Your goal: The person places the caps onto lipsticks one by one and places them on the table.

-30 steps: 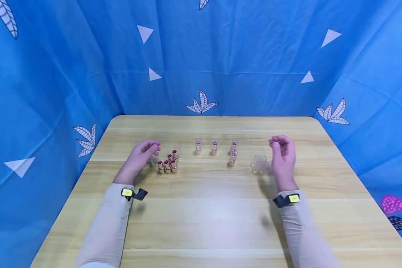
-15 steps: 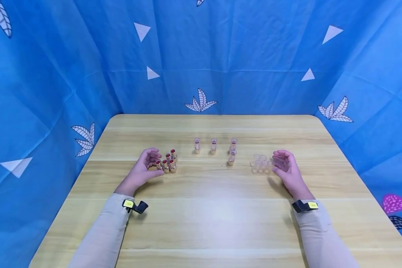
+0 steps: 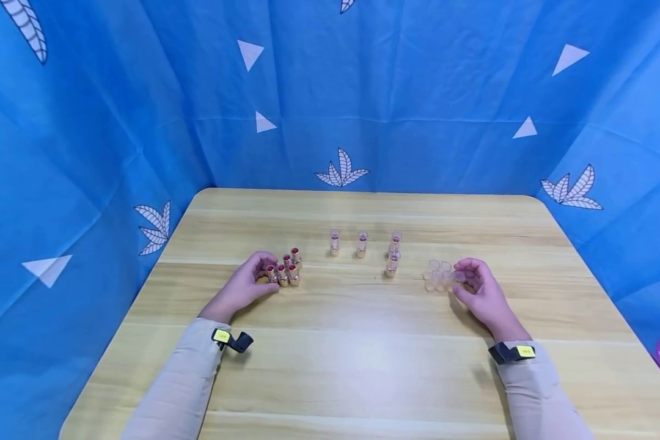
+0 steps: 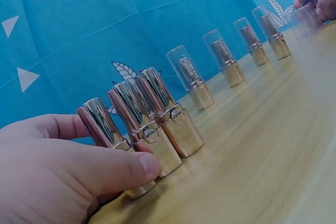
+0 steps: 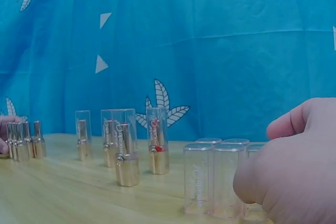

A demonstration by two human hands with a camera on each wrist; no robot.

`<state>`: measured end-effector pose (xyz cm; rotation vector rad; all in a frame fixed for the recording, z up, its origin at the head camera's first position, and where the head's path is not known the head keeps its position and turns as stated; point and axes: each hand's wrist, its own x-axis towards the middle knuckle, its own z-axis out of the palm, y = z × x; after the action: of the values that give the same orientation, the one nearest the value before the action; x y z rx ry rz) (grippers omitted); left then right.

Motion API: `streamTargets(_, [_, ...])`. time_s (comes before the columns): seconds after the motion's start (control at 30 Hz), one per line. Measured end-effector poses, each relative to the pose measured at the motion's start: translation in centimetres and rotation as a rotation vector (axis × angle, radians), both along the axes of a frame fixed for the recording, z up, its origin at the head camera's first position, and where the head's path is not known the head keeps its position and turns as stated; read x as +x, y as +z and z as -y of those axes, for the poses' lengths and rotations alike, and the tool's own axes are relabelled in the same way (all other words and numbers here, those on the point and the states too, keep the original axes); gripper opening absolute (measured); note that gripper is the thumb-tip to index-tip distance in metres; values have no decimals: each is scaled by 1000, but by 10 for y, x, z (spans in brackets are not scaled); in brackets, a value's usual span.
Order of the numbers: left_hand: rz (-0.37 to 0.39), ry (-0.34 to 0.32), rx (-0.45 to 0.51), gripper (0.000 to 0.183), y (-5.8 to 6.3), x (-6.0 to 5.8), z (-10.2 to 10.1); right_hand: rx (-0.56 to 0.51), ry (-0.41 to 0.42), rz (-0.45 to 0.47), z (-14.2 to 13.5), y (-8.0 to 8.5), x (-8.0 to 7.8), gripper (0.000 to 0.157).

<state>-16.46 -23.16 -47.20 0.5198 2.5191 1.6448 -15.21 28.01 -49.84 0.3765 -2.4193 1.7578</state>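
Observation:
Several uncapped gold lipsticks (image 3: 283, 276) with red tips stand upright in a tight group at the left. My left hand (image 3: 247, 282) holds the leftmost lipstick (image 4: 100, 124), thumb (image 4: 131, 169) across the front and fingers behind it. On the right, several clear lipstick caps (image 5: 198, 179) stand close together. The fingers and thumb of my right hand (image 3: 484, 296) curl round the rightmost cap (image 5: 254, 151), and the hand hides part of it.
Several lipsticks under clear caps stand between the hands: one capped lipstick (image 3: 335, 243) at the left, another (image 3: 362, 244) beside it, and a front one (image 3: 393, 265) overlapping one behind. A blue curtain (image 3: 374, 91) hangs beyond the wooden table (image 3: 352, 366).
Both hands have come down from above the table. The left hand has closed round a lipstick at the group's left, the right hand round a cap at the right.

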Motion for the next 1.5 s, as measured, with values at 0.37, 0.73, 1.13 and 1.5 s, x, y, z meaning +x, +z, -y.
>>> streamTargets(0.37, [-19,51,-63,50,-20,-10,7,78,-59,44,0,-1,1,41])
streamTargets(0.73, [-60,95,-47,58,-23,-12,17,68,-92,68,2,3,2,46])
streamTargets(1.13, [-51,254,176,66,-16,-21,25,-191,-327,-28,-6,4,-10,51])
streamTargets(1.5, [-195,421,483,52,46,-20,12,-715,-561,-391,-5,39,-35,43])
